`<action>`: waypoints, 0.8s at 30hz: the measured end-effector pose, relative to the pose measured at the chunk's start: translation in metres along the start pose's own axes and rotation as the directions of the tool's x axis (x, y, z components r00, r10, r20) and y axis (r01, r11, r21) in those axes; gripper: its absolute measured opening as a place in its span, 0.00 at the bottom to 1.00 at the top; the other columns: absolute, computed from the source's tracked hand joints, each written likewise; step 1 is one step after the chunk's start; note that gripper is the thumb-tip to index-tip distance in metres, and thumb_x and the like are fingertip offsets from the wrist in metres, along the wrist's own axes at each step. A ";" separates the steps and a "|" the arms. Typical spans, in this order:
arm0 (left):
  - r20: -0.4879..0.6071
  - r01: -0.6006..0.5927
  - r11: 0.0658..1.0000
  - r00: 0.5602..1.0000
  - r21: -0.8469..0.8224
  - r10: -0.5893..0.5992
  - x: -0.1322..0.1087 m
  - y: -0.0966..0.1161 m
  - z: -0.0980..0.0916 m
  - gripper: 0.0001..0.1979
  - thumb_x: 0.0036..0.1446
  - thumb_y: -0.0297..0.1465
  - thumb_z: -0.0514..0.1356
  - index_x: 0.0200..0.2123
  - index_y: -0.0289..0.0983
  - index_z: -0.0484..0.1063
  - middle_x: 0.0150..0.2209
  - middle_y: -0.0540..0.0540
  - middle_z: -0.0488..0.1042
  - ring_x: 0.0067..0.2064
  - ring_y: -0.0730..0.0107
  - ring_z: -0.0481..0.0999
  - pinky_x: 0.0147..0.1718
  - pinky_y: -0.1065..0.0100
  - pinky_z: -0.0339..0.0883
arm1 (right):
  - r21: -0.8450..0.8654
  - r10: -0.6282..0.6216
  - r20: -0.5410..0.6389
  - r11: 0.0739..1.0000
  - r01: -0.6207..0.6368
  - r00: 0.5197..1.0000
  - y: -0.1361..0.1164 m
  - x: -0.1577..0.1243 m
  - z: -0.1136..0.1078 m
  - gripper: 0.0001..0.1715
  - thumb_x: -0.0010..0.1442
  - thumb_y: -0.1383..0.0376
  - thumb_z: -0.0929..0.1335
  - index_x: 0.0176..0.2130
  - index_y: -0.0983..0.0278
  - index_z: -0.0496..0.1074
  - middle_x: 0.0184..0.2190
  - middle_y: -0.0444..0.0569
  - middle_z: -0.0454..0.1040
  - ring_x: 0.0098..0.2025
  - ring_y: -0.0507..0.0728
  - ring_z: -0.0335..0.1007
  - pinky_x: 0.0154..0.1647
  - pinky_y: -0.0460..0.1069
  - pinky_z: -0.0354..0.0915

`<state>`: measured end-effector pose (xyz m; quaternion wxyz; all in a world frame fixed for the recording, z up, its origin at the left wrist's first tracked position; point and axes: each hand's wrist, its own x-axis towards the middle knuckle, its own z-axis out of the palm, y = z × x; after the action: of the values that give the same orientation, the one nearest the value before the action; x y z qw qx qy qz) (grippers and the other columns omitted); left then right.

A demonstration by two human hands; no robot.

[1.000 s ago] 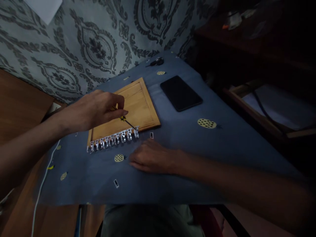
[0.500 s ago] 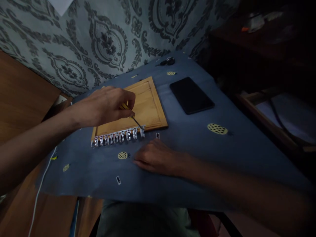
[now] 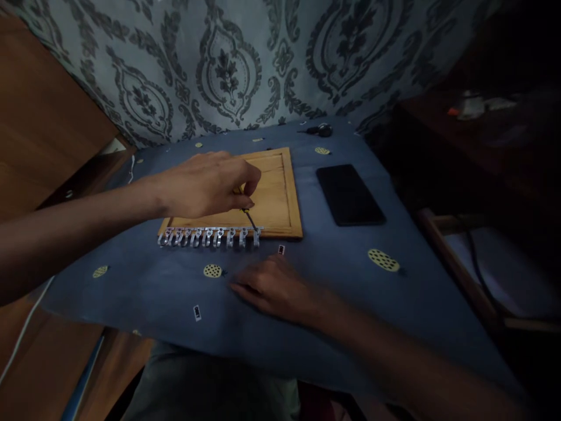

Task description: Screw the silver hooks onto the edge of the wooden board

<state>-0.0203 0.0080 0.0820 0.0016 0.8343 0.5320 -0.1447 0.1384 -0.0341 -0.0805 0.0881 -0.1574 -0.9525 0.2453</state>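
My left hand (image 3: 219,182) is closed around the yellow-and-black handle of a small screwdriver (image 3: 250,218), which slants down to the right. Its tip meets the right end of a shiny metal strip with several curved hooks (image 3: 220,235), lying along the near edge of a framed wooden board (image 3: 276,184). Part of the board is covered by my left hand and wrist. Just below the strip's right end, my right hand (image 3: 276,286) rests on the tablecloth, fingers curled together. Whatever may be inside those fingers is hidden.
A blue cloth with pineapple prints (image 3: 333,316) covers the table. Right of the board lies a dark phone or tablet (image 3: 350,195). A small black object (image 3: 323,130) sits near the wall. An open drawer (image 3: 486,275) is at the right, and a white cable (image 3: 26,327) hangs at left.
The camera view has shifted, so the board and table appear turned slightly. The screwdriver tip stays at the strip's right end, and my right hand remains on the cloth.
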 end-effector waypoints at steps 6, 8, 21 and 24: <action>-0.055 0.037 0.996 0.998 -0.077 -0.041 0.000 -0.002 0.004 0.15 0.65 0.44 0.59 0.35 0.39 0.75 0.27 0.48 0.76 0.33 0.64 0.75 0.31 0.67 0.55 | -0.010 0.002 -0.016 1.000 -0.002 1.000 0.001 0.000 0.004 0.17 0.73 0.61 0.66 0.34 0.64 0.78 0.30 0.47 0.81 0.29 0.52 0.70 0.30 0.49 0.50; -0.044 0.047 0.995 0.998 -0.087 -0.050 -0.001 -0.002 0.006 0.13 0.66 0.41 0.58 0.34 0.40 0.75 0.27 0.48 0.76 0.32 0.65 0.74 0.30 0.67 0.54 | -0.021 -0.005 -0.023 1.000 0.005 1.000 0.001 0.000 0.006 0.17 0.73 0.62 0.66 0.34 0.64 0.78 0.30 0.47 0.81 0.29 0.52 0.70 0.30 0.49 0.49; -0.017 0.049 0.996 0.999 -0.073 -0.050 -0.003 -0.008 0.009 0.13 0.66 0.42 0.58 0.40 0.39 0.76 0.29 0.47 0.76 0.32 0.64 0.74 0.32 0.67 0.56 | -0.039 -0.011 -0.036 0.999 0.010 0.999 0.001 0.000 0.006 0.16 0.73 0.61 0.67 0.34 0.65 0.78 0.30 0.47 0.81 0.29 0.52 0.71 0.30 0.50 0.49; -0.019 0.037 0.998 0.999 -0.048 -0.038 -0.003 -0.005 0.009 0.13 0.67 0.40 0.57 0.37 0.39 0.76 0.28 0.48 0.76 0.31 0.66 0.73 0.31 0.67 0.55 | -0.048 -0.023 -0.043 0.999 0.021 0.999 0.001 0.000 0.006 0.17 0.73 0.61 0.67 0.33 0.64 0.78 0.30 0.46 0.81 0.29 0.52 0.71 0.29 0.50 0.47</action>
<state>-0.0284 0.0059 0.0754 0.0135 0.8252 0.5510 -0.1236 0.1374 -0.0362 -0.0864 0.1079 -0.1544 -0.9576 0.2179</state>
